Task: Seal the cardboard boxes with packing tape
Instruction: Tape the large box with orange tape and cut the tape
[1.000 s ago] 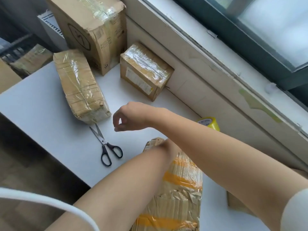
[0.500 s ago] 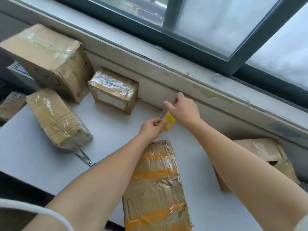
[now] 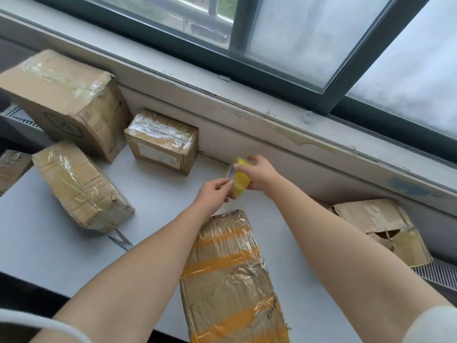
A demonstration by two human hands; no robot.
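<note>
Since half a second before, our right hand (image 3: 262,175) had moved from above the tape roll (image 3: 239,180) to curl round it. We held the yellow roll at 12 o'clock of the orange-striped box (image 3: 230,276), which lay on the surface (image 3: 49,243). Our left hand (image 3: 215,196) pinched the roll's near edge by its label. The scissors (image 3: 121,240) lay at 9 o'clock of that box, tips beside a wrapped box (image 3: 79,186). A torn box (image 3: 378,229) sat at 3 o'clock.

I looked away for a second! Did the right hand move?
Yes. It was beside the scissors; now the right hand is farther right, past the striped box's far end, gripping the tape roll.
</note>
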